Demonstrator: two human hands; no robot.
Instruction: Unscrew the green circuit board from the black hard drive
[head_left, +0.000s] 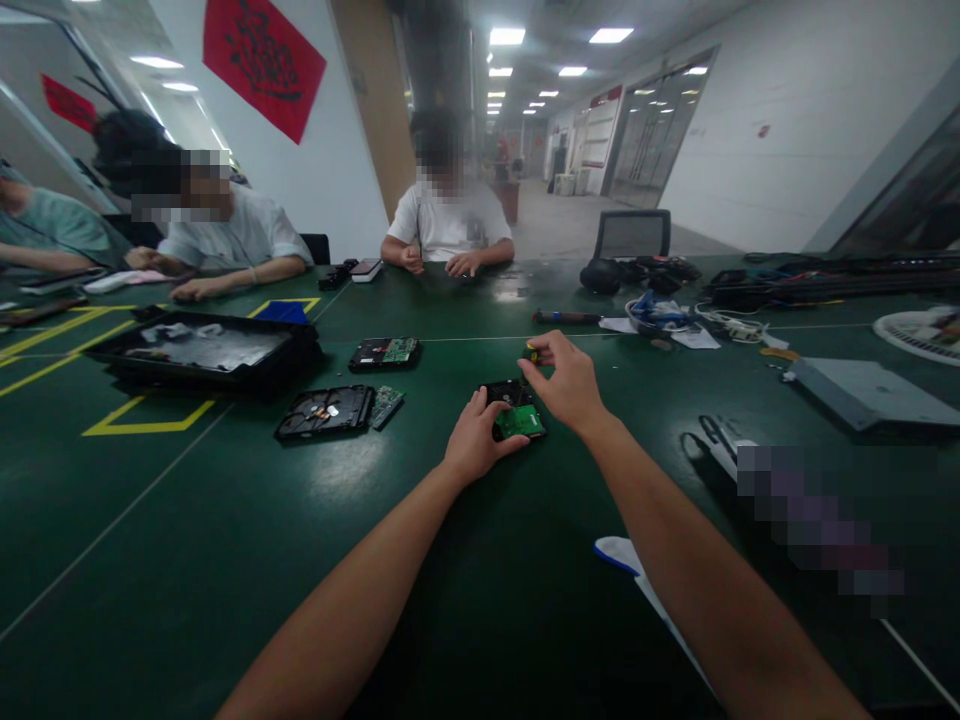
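A hard drive (pixel 523 421) with a green circuit board lies on the table in front of me. My left hand (pixel 476 436) grips it from the left, thumb along the near edge and fingers at the far side. Over the drive's far right part, my right hand (pixel 564 378) pinches a small yellow-and-black screwdriver (pixel 531 353) by its handle. The screwdriver stands roughly upright; whether its tip touches the drive I cannot make out. Left of my hands lie an opened hard drive (pixel 325 412), a loose circuit board (pixel 387 406) beside it, and another hard drive (pixel 385 352).
A black tray (pixel 214 350) with pale scraps stands left. A screwdriver with a long handle (pixel 568 317), a bundle of cables (pixel 660 312) and a grey metal case (pixel 874 390) lie right. A white-and-blue strip (pixel 621 553) is under my right forearm. People sit across the green table (pixel 225 560).
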